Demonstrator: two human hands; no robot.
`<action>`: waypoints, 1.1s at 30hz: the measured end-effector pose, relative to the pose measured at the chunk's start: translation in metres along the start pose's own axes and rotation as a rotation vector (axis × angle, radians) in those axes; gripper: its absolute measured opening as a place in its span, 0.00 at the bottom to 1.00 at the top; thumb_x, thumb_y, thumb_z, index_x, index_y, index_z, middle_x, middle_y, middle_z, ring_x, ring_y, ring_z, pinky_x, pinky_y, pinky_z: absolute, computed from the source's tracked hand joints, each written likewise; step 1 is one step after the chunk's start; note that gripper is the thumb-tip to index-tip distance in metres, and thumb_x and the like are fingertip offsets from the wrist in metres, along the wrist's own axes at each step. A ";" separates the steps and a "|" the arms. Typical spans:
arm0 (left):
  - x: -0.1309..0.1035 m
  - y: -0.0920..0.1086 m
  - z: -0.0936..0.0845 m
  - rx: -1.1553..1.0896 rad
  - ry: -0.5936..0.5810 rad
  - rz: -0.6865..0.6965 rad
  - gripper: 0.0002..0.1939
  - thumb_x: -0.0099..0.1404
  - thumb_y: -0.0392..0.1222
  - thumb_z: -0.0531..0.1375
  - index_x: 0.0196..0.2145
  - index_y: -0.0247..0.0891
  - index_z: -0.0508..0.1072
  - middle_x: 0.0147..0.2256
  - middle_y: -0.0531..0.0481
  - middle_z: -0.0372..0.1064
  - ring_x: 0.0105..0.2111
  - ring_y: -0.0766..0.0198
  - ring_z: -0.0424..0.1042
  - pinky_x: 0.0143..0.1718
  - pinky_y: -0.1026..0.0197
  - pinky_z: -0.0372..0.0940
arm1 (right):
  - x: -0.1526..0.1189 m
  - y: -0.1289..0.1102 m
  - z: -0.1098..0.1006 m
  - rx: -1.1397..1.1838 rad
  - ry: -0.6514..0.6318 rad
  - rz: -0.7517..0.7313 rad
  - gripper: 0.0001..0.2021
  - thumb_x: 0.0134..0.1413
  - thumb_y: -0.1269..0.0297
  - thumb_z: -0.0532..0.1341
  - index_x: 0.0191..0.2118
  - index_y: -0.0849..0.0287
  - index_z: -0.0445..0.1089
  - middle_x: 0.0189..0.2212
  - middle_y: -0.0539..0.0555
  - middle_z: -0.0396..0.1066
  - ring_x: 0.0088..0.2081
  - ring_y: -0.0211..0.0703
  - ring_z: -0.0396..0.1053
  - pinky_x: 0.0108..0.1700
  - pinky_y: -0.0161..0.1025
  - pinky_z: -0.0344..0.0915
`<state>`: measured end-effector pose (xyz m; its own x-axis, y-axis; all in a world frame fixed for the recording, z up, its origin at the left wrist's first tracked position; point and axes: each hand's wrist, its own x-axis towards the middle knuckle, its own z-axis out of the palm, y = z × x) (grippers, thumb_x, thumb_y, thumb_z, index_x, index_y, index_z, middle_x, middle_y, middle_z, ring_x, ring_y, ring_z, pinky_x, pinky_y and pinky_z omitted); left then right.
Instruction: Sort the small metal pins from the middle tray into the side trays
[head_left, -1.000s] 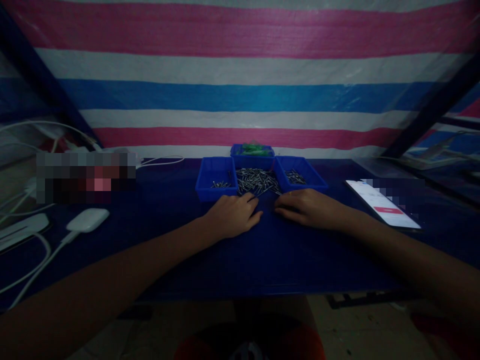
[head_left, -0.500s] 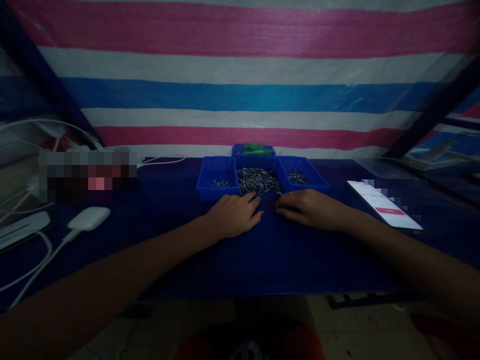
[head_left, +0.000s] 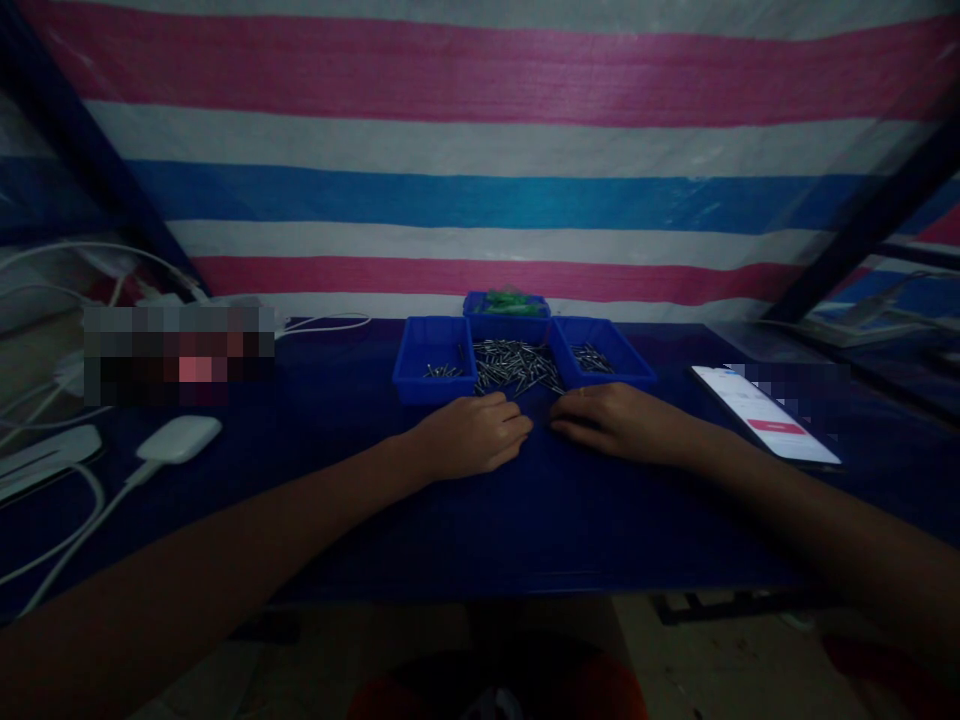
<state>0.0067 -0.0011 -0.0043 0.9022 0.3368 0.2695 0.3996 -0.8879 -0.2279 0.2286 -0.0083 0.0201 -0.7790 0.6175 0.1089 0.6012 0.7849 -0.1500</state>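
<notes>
A heap of thin, shiny metal pieces, like screws or nails point(head_left: 517, 362), lies on the blue table between two blue bins. My left hand point(head_left: 476, 435) rests just in front of it, its fingers curled together; anything inside them is hidden. Close by on the right, my right hand point(head_left: 619, 420) has its fingers bent and pressed together at the heap's near edge, and I cannot make out what they hold. Some of the same metal pieces sit in the left blue bin point(head_left: 433, 385) and in the right blue bin point(head_left: 630, 352).
Behind the heap stands a third blue bin point(head_left: 506, 322) with green items in it. A lit phone point(head_left: 772, 420) lies to the right. On the left are a white charger point(head_left: 178, 439), white cables and a blurred-out patch. A striped sheet point(head_left: 480, 200) hangs behind the blue table point(head_left: 540, 530).
My left hand has drawn its spread fingers in from the heap's edge and moved slightly right, curling closed. My right hand has hardly moved.
</notes>
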 end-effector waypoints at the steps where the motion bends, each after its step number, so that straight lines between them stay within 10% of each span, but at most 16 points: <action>1: 0.000 0.000 0.000 -0.004 0.001 0.012 0.12 0.66 0.38 0.47 0.39 0.34 0.69 0.32 0.48 0.67 0.34 0.64 0.65 0.38 0.62 0.61 | 0.000 0.000 0.000 0.000 0.001 0.000 0.11 0.57 0.64 0.50 0.38 0.60 0.67 0.30 0.53 0.69 0.30 0.37 0.66 0.32 0.36 0.60; 33: 0.000 0.003 -0.008 -0.406 0.151 -0.001 0.10 0.64 0.31 0.49 0.41 0.33 0.66 0.38 0.48 0.66 0.40 0.68 0.64 0.45 0.65 0.60 | 0.001 -0.006 0.002 -0.057 0.002 -0.091 0.12 0.60 0.63 0.48 0.35 0.63 0.65 0.30 0.54 0.64 0.32 0.38 0.63 0.37 0.36 0.61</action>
<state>0.0064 -0.0061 0.0021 0.8559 0.3146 0.4104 0.2764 -0.9491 0.1512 0.2236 -0.0129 0.0187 -0.8308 0.5433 0.1213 0.5369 0.8395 -0.0831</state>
